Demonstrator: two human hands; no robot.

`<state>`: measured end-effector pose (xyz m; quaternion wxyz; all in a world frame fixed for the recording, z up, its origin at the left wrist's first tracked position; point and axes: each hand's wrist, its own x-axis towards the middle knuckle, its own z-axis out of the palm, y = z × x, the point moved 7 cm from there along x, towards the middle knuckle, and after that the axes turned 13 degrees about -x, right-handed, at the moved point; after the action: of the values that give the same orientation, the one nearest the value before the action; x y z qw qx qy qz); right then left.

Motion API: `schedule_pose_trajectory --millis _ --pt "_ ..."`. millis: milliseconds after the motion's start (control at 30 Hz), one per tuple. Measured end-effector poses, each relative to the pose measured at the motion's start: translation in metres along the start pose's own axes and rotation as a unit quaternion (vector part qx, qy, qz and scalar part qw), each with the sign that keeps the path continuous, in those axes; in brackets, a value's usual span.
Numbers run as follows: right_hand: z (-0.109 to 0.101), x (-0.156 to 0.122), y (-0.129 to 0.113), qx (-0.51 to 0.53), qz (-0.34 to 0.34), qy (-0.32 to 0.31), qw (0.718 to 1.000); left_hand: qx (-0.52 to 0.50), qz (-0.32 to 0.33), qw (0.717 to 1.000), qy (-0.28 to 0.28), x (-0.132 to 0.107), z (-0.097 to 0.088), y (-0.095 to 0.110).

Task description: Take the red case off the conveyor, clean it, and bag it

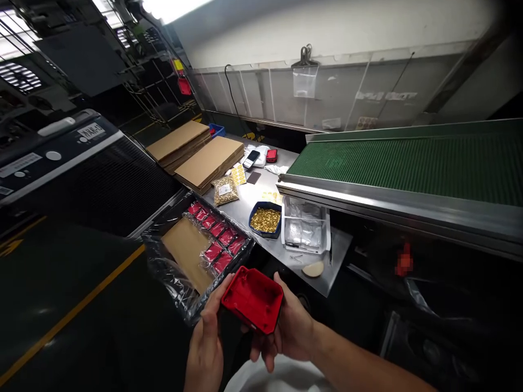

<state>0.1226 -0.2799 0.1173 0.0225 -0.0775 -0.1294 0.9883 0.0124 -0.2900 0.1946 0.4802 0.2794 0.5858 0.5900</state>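
Observation:
A red plastic housing (254,299), hollow and facing up toward me, is held between both hands in front of my body. My left hand (208,332) grips its left edge, the thumb along the side. Around the right side and underneath curl the fingers of my right hand (292,324). Just beyond lies a carton lined with black plastic (180,294), with several bagged red parts (218,237) in rows on a cardboard sheet (188,250). Farther up, a dark blue bin (265,233) holds small brass pieces (265,219).
A green conveyor belt (408,163) slopes along the right. On the metal table (273,250) are a white divided tray (306,250), a bag of brass pieces (225,191), a phone (251,159) and another red part (272,155). Stacked cardboard (210,160) stands at the back left.

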Motion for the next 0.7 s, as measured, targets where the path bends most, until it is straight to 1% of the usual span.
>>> schedule_pose_trajectory --millis 100,267,367,500,567,633,667,700 --pt "0.005 0.015 0.009 -0.006 -0.003 0.012 1.000 0.017 0.001 1.000 -0.015 0.002 -0.019 0.004" --pt "0.023 0.049 0.028 0.001 -0.027 0.041 0.999 0.014 -0.005 0.999 -0.043 0.003 -0.058 0.011" --pt "0.032 0.074 0.044 0.004 -0.037 0.063 0.997 0.009 -0.002 0.999 -0.037 0.003 -0.085 0.014" --pt "0.038 0.104 0.058 0.004 -0.058 0.092 0.994 0.015 0.033 0.999 -0.033 0.005 -0.118 0.021" --pt "0.044 0.117 0.061 -0.012 -0.050 0.094 0.994 0.015 0.038 0.998 -0.038 0.006 -0.131 0.026" --pt "0.052 0.126 0.064 -0.038 -0.029 0.102 0.994 0.022 0.042 0.998 -0.043 0.008 -0.143 0.030" --pt "0.054 0.128 0.062 -0.057 -0.032 0.126 0.990 0.025 0.046 0.998 -0.043 0.009 -0.149 0.032" --pt "0.054 0.129 0.057 -0.085 -0.058 0.170 0.980 0.024 0.049 0.998 -0.039 0.011 -0.153 0.033"
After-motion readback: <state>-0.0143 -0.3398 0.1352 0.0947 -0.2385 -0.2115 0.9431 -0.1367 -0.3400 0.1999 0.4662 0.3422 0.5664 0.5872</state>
